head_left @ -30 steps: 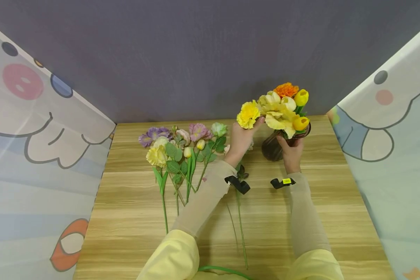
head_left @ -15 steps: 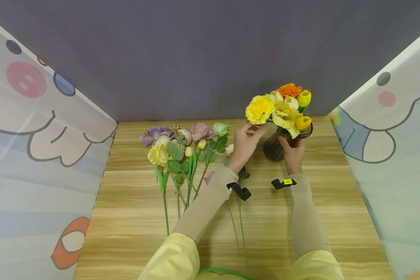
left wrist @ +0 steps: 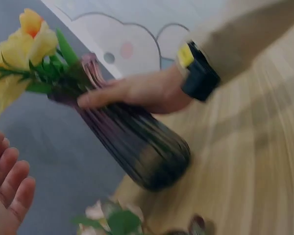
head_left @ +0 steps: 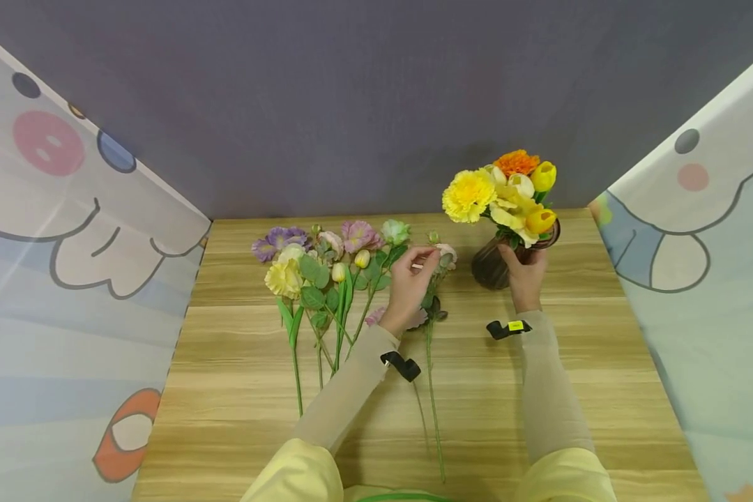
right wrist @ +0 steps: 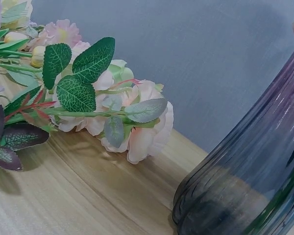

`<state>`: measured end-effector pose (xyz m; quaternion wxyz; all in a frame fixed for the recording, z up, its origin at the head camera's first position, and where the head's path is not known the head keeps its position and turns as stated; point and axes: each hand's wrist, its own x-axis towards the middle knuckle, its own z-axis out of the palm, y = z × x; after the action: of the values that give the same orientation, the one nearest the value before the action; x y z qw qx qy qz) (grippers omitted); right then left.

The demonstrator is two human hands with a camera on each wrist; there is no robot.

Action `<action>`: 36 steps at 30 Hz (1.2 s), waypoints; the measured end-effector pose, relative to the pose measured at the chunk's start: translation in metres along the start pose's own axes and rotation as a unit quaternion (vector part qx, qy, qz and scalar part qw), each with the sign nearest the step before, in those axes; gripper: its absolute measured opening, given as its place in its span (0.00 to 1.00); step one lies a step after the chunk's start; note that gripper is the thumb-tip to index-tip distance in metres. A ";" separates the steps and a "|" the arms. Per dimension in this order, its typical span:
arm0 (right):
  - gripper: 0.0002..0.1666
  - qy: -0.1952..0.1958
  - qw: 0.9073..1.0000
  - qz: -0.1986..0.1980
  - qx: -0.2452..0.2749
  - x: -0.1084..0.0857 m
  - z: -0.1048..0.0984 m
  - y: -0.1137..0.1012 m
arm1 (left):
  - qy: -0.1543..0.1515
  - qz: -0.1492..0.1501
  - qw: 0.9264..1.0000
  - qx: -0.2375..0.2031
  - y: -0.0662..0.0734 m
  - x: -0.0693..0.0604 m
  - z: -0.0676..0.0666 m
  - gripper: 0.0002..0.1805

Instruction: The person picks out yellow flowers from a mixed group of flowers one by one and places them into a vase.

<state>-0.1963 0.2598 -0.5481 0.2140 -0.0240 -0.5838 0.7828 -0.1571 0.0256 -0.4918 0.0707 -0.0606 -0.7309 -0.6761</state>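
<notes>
My right hand (head_left: pixel 526 275) grips the neck of a dark ribbed glass vase (head_left: pixel 491 266), also large in the left wrist view. The vase holds a big ruffled yellow flower (head_left: pixel 468 196), an orange one (head_left: pixel 517 162), yellow tulips (head_left: pixel 541 220), white tulips and a pale yellow bloom. My left hand (head_left: pixel 408 289) is over the table to the left of the vase. Its fingers are loosely bent and nothing shows between them. Beside those fingertips lies a pale pink flower (right wrist: pixel 152 122) with green and dark reddish leaves; in the head view the hand partly hides other blooms.
Left of my left hand lie several loose stems: a purple flower (head_left: pixel 279 242), a pale yellow one (head_left: pixel 284 279), a pink-purple one (head_left: pixel 359 236), a pale green one (head_left: pixel 394 231) and small cream tulips (head_left: pixel 362 259). A grey wall (head_left: pixel 364 104) stands behind the wooden table (head_left: pixel 477 390).
My left hand has let go of the ruffled yellow flower, which now stands in the vase, and has moved left and toward me. The right hand keeps its hold on the vase.
</notes>
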 end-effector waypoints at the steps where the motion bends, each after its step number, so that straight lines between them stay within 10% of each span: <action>1: 0.33 -0.001 1.000 -0.002 -0.002 0.000 0.000 0.000 | -0.001 -0.002 1.000 0.010 -0.004 -0.003 -0.003 0.15; 15: 0.36 -0.006 1.000 -0.005 0.002 -0.002 0.001 -0.002 | 0.035 -0.050 0.983 0.172 -0.070 -0.034 -0.068 0.13; 22: 0.36 -0.007 1.000 -0.006 -0.002 -0.001 0.000 -0.001 | 0.057 -0.062 0.946 0.312 -0.079 -0.042 -0.096 0.11; 29: 0.35 -0.005 1.000 -0.008 -0.006 -0.002 0.000 -0.004 | 0.027 -0.050 0.892 0.448 -0.084 -0.052 -0.110 0.10; 36: 0.33 0.000 0.999 -0.007 -0.032 -0.003 0.000 -0.004 | 0.015 -0.025 0.880 0.474 -0.085 -0.049 -0.114 0.06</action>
<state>-0.1920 0.2597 -0.5451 0.2188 -0.0271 -0.6085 0.7624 -0.1220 -0.0940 -0.5759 0.0854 0.0084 -0.9642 -0.2508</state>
